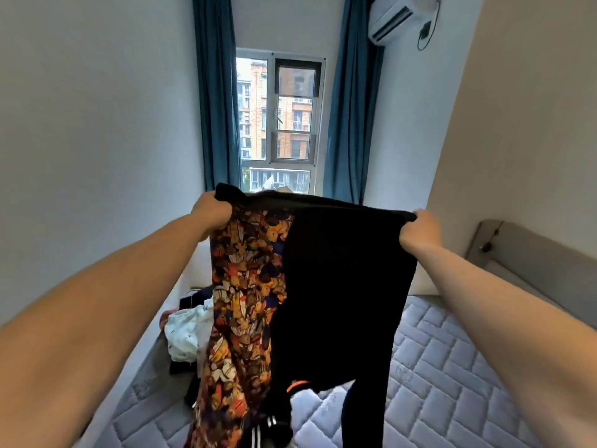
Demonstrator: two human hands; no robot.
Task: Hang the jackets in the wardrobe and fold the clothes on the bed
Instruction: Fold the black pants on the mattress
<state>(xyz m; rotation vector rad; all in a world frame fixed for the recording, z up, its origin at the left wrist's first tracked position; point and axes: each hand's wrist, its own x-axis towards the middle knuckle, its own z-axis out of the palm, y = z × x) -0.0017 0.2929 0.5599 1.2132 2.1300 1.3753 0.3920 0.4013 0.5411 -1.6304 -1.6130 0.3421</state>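
Note:
I hold a black garment [342, 279] stretched out in the air above the bed, its top edge taut between my hands. One part of it shows an orange and yellow cartoon print [245, 286]. My left hand [211, 213] grips the top left corner and my right hand [420, 232] grips the top right corner. The cloth hangs down to the quilted grey mattress [452, 367]. A pile of other clothes [187, 331], white and dark, lies on the bed's left side, partly hidden behind the held garment.
A window [279, 124] with blue curtains [216, 101] is straight ahead. The grey headboard [523, 253] stands at the right, an air conditioner [397, 17] high on the wall. Dark clothing with white stripes [258, 431] lies at the bed's near edge.

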